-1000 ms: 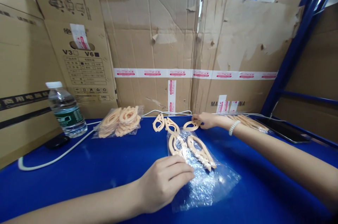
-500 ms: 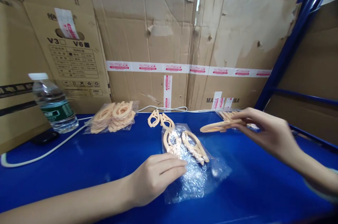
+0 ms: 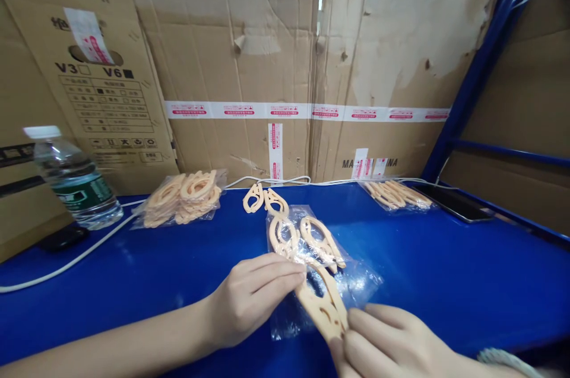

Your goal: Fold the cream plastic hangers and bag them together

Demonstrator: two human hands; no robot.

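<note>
In the centre of the head view a clear plastic bag [image 3: 285, 321] lies on the blue table, with beige folding hangers [image 3: 317, 238] inside its far half. My left hand [image 3: 249, 298] is closed, pinching the bag near its middle. A further folding hanger [image 3: 323, 307] is gripped at its near end by my right hand [image 3: 387, 342]. Its far end lies at the bag beside my left fingertips; whether it is under the film I cannot tell. Just beyond the bag, two loose hangers [image 3: 276, 202] rest on the table.
Bagged hangers [image 3: 180, 197] lie at the back left, and another bagged bundle [image 3: 396, 194] at the back right beside a black phone [image 3: 454, 203]. A water bottle [image 3: 75, 182] and a white cable [image 3: 95, 247] are at left. Cardboard [image 3: 240, 69] walls the back.
My right hand has come from the back right to the near side of the bag, bringing the hanger with it. My left hand keeps its hold on the bag. The view has shifted slightly.
</note>
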